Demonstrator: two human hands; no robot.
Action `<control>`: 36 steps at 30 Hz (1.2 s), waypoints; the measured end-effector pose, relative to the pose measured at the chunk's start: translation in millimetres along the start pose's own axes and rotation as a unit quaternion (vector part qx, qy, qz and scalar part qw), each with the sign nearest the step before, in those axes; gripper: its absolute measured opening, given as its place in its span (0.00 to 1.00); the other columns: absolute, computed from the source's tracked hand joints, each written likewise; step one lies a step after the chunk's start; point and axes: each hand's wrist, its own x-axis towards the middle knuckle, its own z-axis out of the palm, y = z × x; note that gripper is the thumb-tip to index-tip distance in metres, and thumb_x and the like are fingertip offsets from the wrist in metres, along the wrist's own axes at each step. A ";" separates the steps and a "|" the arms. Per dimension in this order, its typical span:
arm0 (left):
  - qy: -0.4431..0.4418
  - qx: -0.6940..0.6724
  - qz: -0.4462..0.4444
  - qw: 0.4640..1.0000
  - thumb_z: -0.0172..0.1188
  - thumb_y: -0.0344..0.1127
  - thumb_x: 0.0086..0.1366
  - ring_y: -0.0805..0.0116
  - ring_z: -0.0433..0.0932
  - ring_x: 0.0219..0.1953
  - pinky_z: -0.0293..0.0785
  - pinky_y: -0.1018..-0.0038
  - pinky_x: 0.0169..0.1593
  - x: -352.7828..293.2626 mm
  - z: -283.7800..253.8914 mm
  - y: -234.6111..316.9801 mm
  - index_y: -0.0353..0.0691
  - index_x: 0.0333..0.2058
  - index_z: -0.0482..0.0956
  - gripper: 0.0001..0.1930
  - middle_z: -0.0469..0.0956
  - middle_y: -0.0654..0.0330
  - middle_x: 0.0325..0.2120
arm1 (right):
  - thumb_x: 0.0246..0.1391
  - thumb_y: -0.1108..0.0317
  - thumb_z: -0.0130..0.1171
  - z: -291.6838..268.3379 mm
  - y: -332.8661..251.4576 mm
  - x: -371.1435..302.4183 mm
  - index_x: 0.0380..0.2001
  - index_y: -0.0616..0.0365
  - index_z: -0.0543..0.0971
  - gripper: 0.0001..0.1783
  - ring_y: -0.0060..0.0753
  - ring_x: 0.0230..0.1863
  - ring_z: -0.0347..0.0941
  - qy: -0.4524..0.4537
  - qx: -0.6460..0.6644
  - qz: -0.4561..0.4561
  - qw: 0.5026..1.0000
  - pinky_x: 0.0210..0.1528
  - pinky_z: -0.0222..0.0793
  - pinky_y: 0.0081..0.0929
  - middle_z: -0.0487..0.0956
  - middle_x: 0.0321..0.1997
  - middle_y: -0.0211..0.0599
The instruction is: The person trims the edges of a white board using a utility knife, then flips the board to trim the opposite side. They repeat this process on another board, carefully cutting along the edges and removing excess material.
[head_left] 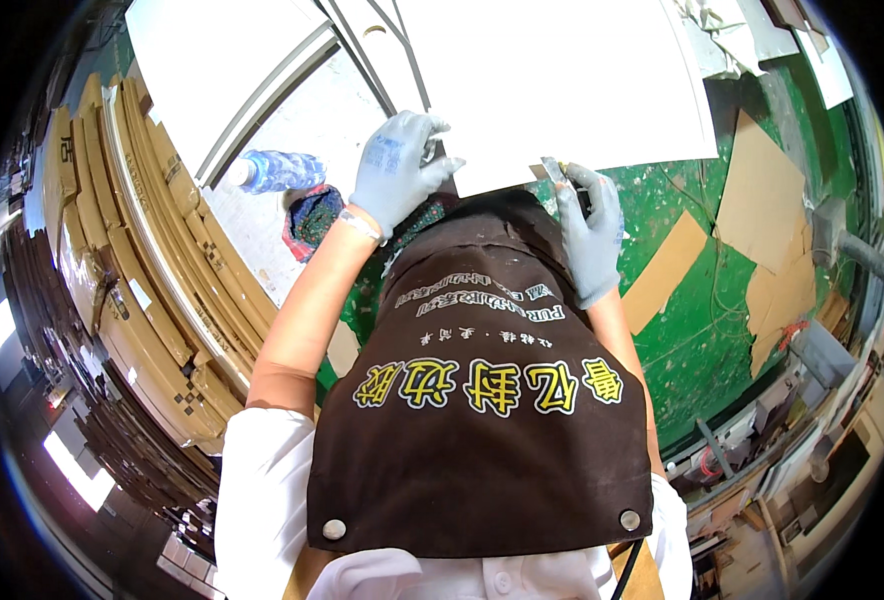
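With the gloved left hand pressed flat on the near edge of the large white flat panel and the gloved right hand pinching a small grey metal blade at that edge, a slip could gouge the panel or cut the glove.

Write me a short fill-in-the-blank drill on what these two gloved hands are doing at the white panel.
1. The left hand rests on the edge of the white ____.
2. The right hand holds a small metal ____ at the panel edge.
3. A plastic ____ lies left of the left hand.
4. The floor is painted ____.

Missing words: panel; blade; bottle; green
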 end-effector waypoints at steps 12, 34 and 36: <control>0.051 -0.011 -0.062 0.997 0.67 0.49 0.57 0.58 0.79 0.34 0.75 0.68 0.41 14.8 -10.5 -20.7 0.37 0.42 0.79 0.23 0.78 0.53 0.33 | 0.60 0.68 0.58 0.6 1.3 0.6 0.43 0.61 0.78 0.11 0.44 0.43 0.74 0.012 0.015 -0.016 1.000 0.47 0.68 0.36 0.78 0.40 0.44; -0.084 -0.120 -0.246 0.958 0.54 0.61 0.65 0.49 0.80 0.38 0.73 0.60 0.45 27.0 3.1 -10.7 0.34 0.36 0.80 0.29 0.80 0.44 0.33 | 0.60 0.68 0.58 -0.3 -0.4 7.5 0.43 0.62 0.78 0.11 0.44 0.44 0.74 -0.035 0.006 -0.004 0.999 0.49 0.68 0.36 0.78 0.42 0.45; -0.081 -0.077 -0.277 0.954 0.51 0.61 0.67 0.52 0.78 0.31 0.72 0.62 0.40 50.3 3.4 -19.2 0.35 0.30 0.77 0.29 0.75 0.48 0.23 | 0.60 0.67 0.58 -0.5 -2.2 11.7 0.44 0.61 0.78 0.12 0.44 0.45 0.74 -0.035 0.002 -0.016 0.999 0.50 0.68 0.36 0.78 0.42 0.44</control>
